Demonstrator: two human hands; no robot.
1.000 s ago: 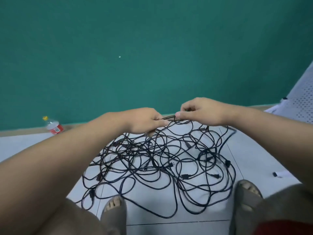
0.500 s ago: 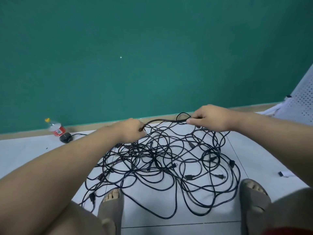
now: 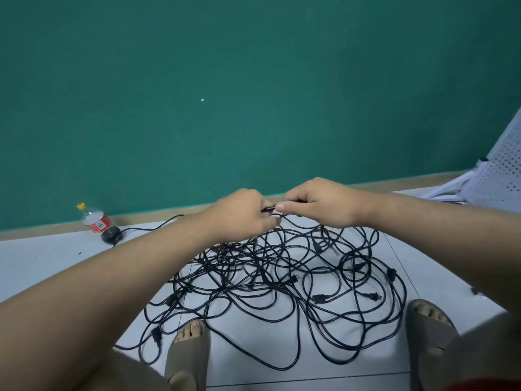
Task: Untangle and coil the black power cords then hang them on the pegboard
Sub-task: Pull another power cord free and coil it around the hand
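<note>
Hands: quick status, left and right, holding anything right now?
Left hand: closed, gripping a black power cord just above the pile.
Right hand: closed, pinching the same black power cord.

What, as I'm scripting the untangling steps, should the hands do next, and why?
Probably draw the hands apart to feed out the held cord: left hand and right hand pinch it nearly touching, above the cord pile, which lies tangled, nothing coiled.

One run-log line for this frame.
phase: untangling | left hand: pinches cord | right hand: pinches cord | pile: tangled on floor | pegboard: far right
</note>
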